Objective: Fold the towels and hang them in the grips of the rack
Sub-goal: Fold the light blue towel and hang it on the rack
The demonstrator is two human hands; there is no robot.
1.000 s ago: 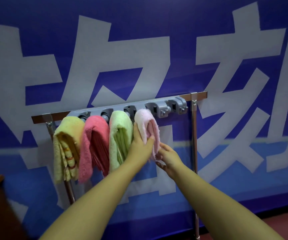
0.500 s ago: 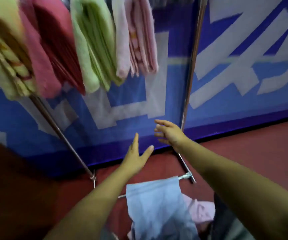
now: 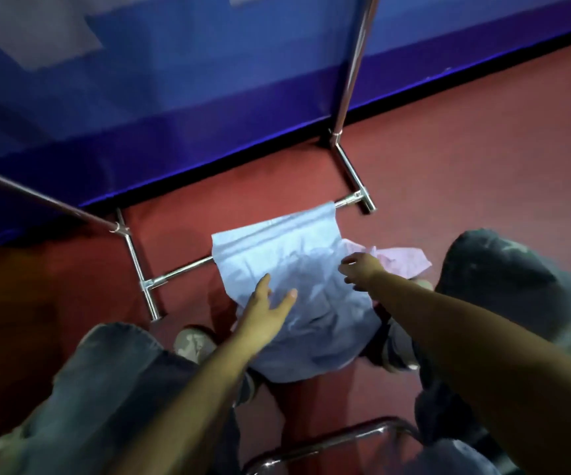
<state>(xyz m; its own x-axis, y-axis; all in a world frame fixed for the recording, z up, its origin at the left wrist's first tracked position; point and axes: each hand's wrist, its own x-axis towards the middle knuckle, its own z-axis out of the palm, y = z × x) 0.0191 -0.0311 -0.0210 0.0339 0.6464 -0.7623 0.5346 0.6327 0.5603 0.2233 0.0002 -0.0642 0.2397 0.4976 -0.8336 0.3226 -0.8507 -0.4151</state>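
Note:
A light blue towel (image 3: 297,269) lies spread on the red floor, draped over the low crossbar (image 3: 181,272) of the rack's base. From under its right side a pink towel (image 3: 404,260) pokes out. My left hand (image 3: 265,303) hovers over the blue towel's left part, fingers straight and spread, holding nothing. At the blue towel's right edge, next to the pink one, my right hand (image 3: 361,269) reaches down with loosely bent fingers and holds nothing. The rack's grips and hung towels are out of view.
The rack's chrome legs (image 3: 349,80) rise at the left and right, with feet (image 3: 150,303) on the red floor (image 3: 465,149). A blue banner wall (image 3: 174,80) stands behind. My knees in jeans (image 3: 503,269) flank the towels; a shoe (image 3: 191,342) and a chrome chair bar (image 3: 328,440) lie below.
My view has dropped from the rack's hung towels to the floor. Both hands let go of the pale pink hung towel and moved down to the blue towel.

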